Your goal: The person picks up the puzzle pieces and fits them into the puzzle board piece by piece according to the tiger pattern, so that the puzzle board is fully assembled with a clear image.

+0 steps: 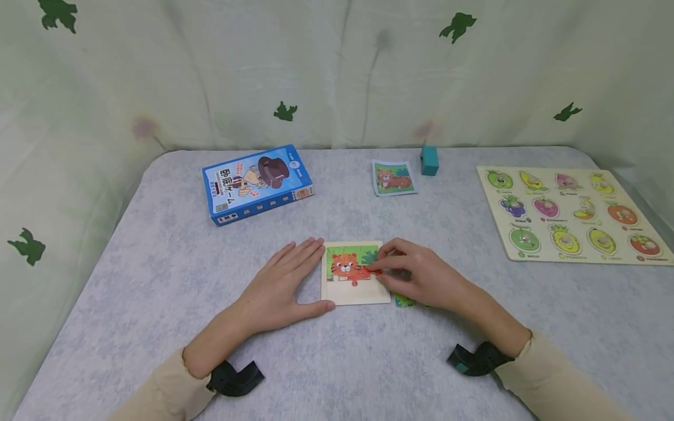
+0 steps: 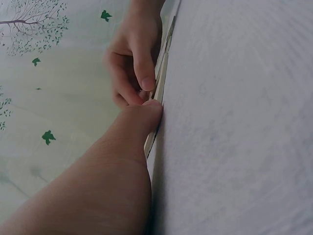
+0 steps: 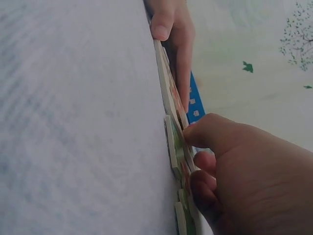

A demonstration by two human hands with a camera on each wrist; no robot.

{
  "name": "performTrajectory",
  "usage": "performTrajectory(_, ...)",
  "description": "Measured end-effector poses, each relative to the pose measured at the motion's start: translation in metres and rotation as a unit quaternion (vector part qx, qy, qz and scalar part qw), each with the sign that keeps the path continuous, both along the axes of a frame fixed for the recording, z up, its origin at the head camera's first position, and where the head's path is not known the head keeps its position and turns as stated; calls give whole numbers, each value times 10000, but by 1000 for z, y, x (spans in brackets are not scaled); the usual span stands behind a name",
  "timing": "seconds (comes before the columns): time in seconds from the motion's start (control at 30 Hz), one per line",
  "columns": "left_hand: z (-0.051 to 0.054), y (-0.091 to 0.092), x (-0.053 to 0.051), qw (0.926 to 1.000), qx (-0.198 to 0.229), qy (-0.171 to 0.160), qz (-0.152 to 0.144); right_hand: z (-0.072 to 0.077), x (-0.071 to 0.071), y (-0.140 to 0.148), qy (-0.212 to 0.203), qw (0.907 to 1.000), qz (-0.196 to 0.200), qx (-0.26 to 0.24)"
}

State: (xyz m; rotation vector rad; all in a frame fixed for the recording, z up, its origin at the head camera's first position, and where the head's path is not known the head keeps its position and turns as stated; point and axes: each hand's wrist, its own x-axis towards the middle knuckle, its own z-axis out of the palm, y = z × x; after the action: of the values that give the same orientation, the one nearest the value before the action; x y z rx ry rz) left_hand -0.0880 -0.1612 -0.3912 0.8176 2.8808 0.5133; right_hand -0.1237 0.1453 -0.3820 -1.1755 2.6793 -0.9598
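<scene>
Head view — tiger puzzle [image 1: 351, 273], between hands [image 1: 284, 286] [image 1: 423, 275]

Boards [image 1: 355, 296], box [image 1: 258, 184], card [image 1: 395, 179], block [image 1: 429, 161] (teal) share the table [image 1: 158, 251].

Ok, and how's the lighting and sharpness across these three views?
Head view: soft, even light, tiger puzzle legible, fruit board captions too small to read; left wrist view: dimmer, a shadow along the tabletop beside the left hand; right wrist view: hazy, loose puzzle pieces soft-edged.
</scene>
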Motion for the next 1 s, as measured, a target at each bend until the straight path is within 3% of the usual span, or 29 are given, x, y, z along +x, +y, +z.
performTrajectory(0.3, 0, -1, 0, 10000, 39, -28, 22, 0, 0, 0, 58, 9999, 61, 55)
performTrajectory(0.77, 0, -1, 0, 10000, 51, -19, 4, 10, 1, 7, -516, 9983, 23, 260)
performTrajectory(1.0, 1, 0, 0, 10000, 40, -20, 40, 15, 3, 14, -526, 9982, 90, 281)
